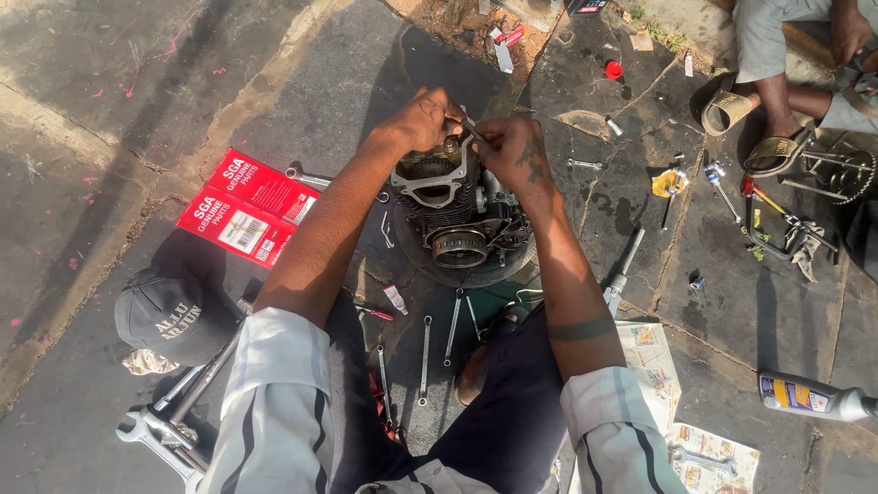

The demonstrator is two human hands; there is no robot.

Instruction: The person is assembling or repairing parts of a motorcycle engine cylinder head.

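A greasy metal engine block [457,206] with cooling fins sits on a tyre on the stone ground in the middle of the head view. My left hand [419,119] rests on the block's upper left rim, fingers curled. My right hand [512,151] is closed on a thin metal tool [473,128] whose tip meets the top edge of the block. Both hands nearly touch above the cylinder opening.
Two red cardboard boxes [247,209] lie at the left, a dark cap [169,316] below them. Several spanners [425,357] lie near my knees, a grey bottle [814,398] at right. Another person's sandalled feet [764,123] and more tools [722,187] are at the upper right.
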